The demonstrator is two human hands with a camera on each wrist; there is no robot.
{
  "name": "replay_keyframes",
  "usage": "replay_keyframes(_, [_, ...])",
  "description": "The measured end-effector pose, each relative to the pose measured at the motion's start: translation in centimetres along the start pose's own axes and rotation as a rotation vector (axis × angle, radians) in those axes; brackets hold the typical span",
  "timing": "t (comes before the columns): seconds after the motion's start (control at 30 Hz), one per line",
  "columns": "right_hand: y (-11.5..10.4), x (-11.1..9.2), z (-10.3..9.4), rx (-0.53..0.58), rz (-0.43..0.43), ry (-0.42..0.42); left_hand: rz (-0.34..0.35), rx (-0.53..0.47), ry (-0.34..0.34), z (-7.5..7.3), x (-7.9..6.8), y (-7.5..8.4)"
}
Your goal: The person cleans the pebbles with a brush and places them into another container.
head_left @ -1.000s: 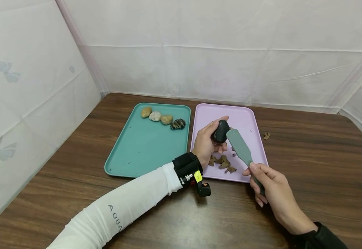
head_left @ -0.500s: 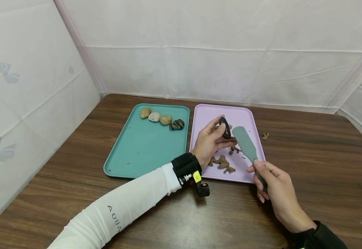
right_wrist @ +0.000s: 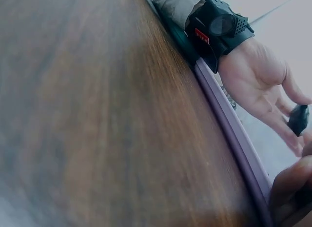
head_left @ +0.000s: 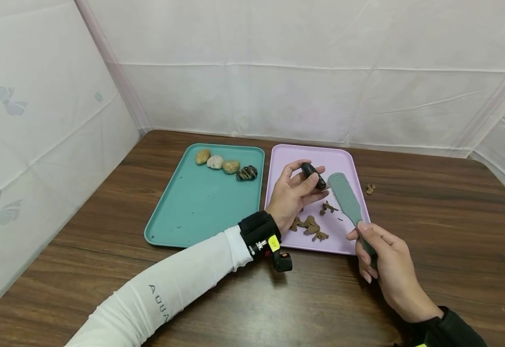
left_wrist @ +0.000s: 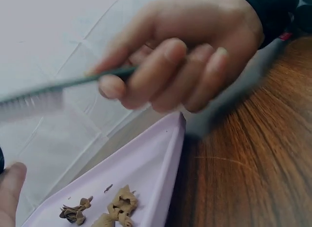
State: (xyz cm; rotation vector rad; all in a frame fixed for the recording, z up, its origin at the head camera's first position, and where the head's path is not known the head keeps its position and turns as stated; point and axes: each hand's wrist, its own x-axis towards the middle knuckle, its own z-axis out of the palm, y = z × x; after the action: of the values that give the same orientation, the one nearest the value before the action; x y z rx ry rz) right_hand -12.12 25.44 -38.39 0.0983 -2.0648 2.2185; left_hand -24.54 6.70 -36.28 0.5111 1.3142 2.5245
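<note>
Over the lilac tray, my left hand pinches a smooth black stone between thumb and fingers. My right hand grips the handle of a grey-green brush, its flat back facing up. White bristles show underneath it in the left wrist view. The brush head is just to the right of the stone, a small gap between them. Below the hands, lumps of brown clay-like material and smaller crumbs lie on the tray. In the right wrist view the stone shows at the left fingertips.
Left of the lilac tray lies a teal tray with several stones in a row along its back, among them a dark striped stone. A brown crumb lies on the wooden table to the right. White curtains enclose the table.
My left hand has turned the black stone from its broad face to a tilted, narrower side. The brush has drawn away from the stone, slightly to the right, uncovering crumbs on the tray.
</note>
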Motion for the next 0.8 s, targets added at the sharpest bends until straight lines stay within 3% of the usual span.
replay_keyframes(0.1, [0.03,-0.01,0.03,0.038,-0.031,-0.014,0.001,0.049,-0.053,0.04,-0.1,-0.09])
replay_keyframes(0.2, [-0.01,0.02,0.04,0.017,-0.009,-0.016,0.016,0.082,-0.077,0.0,-0.11,-0.2])
replay_keyframes(0.4, [0.04,0.1,0.03,-0.023,0.057,0.012,0.043,0.032,0.065,-0.28,0.09,-0.28])
replay_keyframes(0.47, [0.12,0.03,0.03,0.003,0.039,0.011,0.047,0.036,0.07,-0.31,0.04,-0.31])
replay_keyframes(0.63, [0.13,-0.04,0.08,0.011,0.025,-0.023,0.045,0.085,-0.001,-0.22,-0.2,-0.28])
replay_keyframes(0.8, [-0.04,0.05,0.08,-0.072,0.122,-0.013,0.049,0.056,0.075,-0.28,-0.05,-0.14])
